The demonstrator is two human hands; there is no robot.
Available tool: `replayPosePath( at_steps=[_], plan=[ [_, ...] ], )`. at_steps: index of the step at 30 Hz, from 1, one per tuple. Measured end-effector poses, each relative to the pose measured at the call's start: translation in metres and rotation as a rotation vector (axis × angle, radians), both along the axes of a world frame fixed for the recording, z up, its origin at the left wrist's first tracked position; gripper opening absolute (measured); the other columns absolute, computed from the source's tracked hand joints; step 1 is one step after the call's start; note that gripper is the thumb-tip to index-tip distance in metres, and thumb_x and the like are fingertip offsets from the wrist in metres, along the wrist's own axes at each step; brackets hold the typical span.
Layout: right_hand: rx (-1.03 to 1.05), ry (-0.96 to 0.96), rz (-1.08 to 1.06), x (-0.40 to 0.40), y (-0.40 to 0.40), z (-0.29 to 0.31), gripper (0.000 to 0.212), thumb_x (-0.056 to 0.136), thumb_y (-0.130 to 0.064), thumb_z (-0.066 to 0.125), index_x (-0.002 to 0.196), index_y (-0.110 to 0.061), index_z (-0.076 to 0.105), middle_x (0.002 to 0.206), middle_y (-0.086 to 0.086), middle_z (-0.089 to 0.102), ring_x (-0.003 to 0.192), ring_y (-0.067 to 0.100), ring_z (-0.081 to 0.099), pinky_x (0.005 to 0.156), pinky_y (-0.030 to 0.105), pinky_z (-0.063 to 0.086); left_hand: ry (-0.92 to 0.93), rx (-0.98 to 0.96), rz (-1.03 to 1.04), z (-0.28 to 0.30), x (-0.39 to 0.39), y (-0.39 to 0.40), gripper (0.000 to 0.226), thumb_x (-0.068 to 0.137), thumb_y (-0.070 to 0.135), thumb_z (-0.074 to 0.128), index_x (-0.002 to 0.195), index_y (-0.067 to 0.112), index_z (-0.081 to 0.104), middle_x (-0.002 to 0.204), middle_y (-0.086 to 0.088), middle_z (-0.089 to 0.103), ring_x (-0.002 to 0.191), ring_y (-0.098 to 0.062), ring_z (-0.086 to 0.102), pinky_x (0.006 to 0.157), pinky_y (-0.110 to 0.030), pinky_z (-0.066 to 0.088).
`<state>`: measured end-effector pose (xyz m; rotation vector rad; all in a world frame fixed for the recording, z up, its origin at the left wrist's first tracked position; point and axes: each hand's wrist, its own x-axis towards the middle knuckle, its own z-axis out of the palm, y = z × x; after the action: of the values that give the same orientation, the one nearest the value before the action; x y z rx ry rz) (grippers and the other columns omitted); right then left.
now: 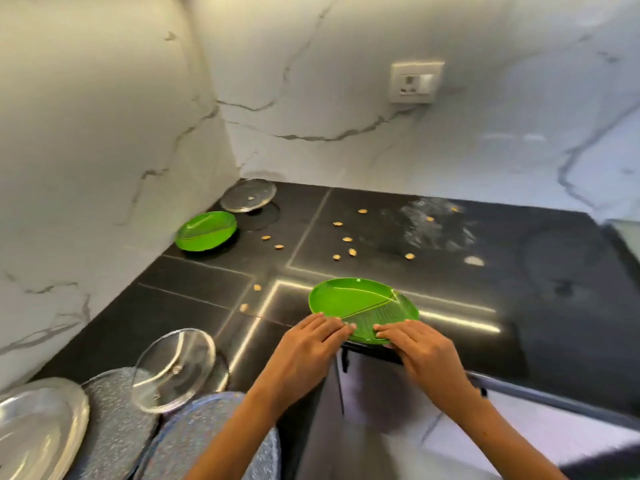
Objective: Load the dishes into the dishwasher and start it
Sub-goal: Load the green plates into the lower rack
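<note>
I rest both flat hands, left hand [313,336] and right hand [414,341], on the green plate [360,304] at lower centre of the counter [519,306]; nothing looks loaded, dishwasher unseen.

Green plates [360,303], black counter [519,289], white grey-veined marble wall [346,81].

Bright even light; streak glare on black countertop [450,271]; wide-angle edge bending, slight motion blur

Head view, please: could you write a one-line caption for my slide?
Both hands, left and right, rest on a green plate at the black counter's edge; another green plate sits in the corner.
</note>
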<state>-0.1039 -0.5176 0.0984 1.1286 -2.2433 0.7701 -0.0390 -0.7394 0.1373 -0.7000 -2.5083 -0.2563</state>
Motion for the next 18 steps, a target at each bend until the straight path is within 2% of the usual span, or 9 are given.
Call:
replayPosePath(
  at_steps=[3, 8, 11, 13, 18],
  plan=[
    [-0.012, -0.001, -0.154, 0.041, 0.075, -0.009, 0.018, 0.087, -0.013, 0.055, 0.097, -0.015, 0.07, 0.105, -0.005, 0.07, 0.089, 0.016, 0.066, 0.079, 0.028, 0.051, 0.038, 0.065, -0.169, -0.006, 0.003, 0.061, 0.022, 0.094, 0.018, 0.049, 0.108, 0.012, 0.065, 0.104, -0.003, 0.069, 0.095, -0.019, 0.065, 0.092, -0.034, 0.047],
    [0.0, -0.062, -0.398, 0.13, 0.198, -0.019, 0.019, 0.089, -0.016, 0.052, 0.103, -0.021, 0.065, 0.11, -0.007, 0.068, 0.094, 0.015, 0.066, 0.082, 0.028, 0.049, 0.042, 0.108, -0.396, -0.022, 0.029, 0.176, 0.023, 0.092, 0.021, 0.055, 0.109, 0.009, 0.065, 0.107, -0.005, 0.069, 0.1, -0.019, 0.064, 0.094, -0.036, 0.045],
    [-0.002, -0.11, -0.547, 0.198, 0.27, -0.025, 0.031, 0.098, -0.023, 0.039, 0.102, -0.016, 0.068, 0.111, -0.005, 0.068, 0.094, 0.016, 0.065, 0.083, 0.027, 0.047, -0.042, 0.104, -0.488, -0.034, 0.053, 0.251, 0.028, 0.099, 0.023, 0.04, 0.116, 0.009, 0.058, 0.113, -0.008, 0.067, 0.105, -0.022, 0.061, 0.097, -0.039, 0.043],
    [-0.007, -0.144, -0.674, 0.25, 0.318, -0.031, 0.03, 0.097, -0.023, 0.04, 0.102, -0.016, 0.068, 0.11, -0.005, 0.068, 0.095, 0.017, 0.066, 0.083, 0.028, 0.047, -0.115, 0.099, -0.548, -0.041, 0.073, 0.305, 0.032, 0.1, 0.021, 0.036, 0.118, 0.007, 0.057, 0.114, -0.01, 0.065, 0.107, -0.024, 0.059, 0.098, -0.039, 0.042],
    [-0.051, -0.205, -1.025, 0.366, 0.412, -0.054, 0.032, 0.097, -0.023, 0.043, 0.095, -0.012, 0.074, 0.099, -0.001, 0.072, 0.086, 0.02, 0.068, 0.073, 0.028, 0.051, -0.254, 0.085, -0.675, -0.065, 0.119, 0.426, 0.036, 0.094, 0.019, 0.045, 0.118, -0.002, 0.062, 0.119, -0.016, 0.062, 0.112, -0.026, 0.051, 0.099, -0.037, 0.04]
  ],
)
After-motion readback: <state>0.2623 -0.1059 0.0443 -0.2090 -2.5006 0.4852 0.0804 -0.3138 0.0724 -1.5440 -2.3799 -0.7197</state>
